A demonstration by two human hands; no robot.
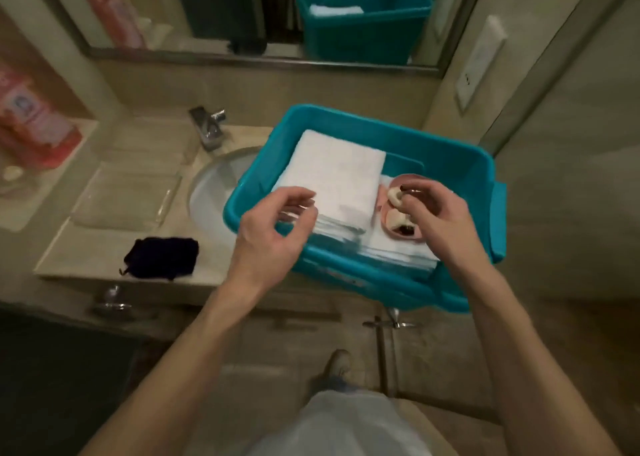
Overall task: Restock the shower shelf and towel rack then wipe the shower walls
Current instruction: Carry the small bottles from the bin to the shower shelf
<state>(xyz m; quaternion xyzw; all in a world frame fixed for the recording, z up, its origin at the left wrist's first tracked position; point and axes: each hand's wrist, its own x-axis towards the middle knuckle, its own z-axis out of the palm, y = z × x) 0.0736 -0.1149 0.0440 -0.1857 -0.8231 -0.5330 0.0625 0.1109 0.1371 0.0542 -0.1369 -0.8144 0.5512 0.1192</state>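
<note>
Pinching small white item (394, 194) over pink dish (405, 177) in teal bin (433, 144) on counter (86, 254): right hand (440, 213); likely light, slick. Left hand (273, 220) loosely curled, empty, above folded towels (336, 175): soft, floppy, lift under fold

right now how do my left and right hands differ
The right hand pinches a small white item above the pink dish; the left hand, fingers loosely curled, holds nothing. The left hand is over the folded towels, the right hand over the dish. Both are over the teal bin.
</note>
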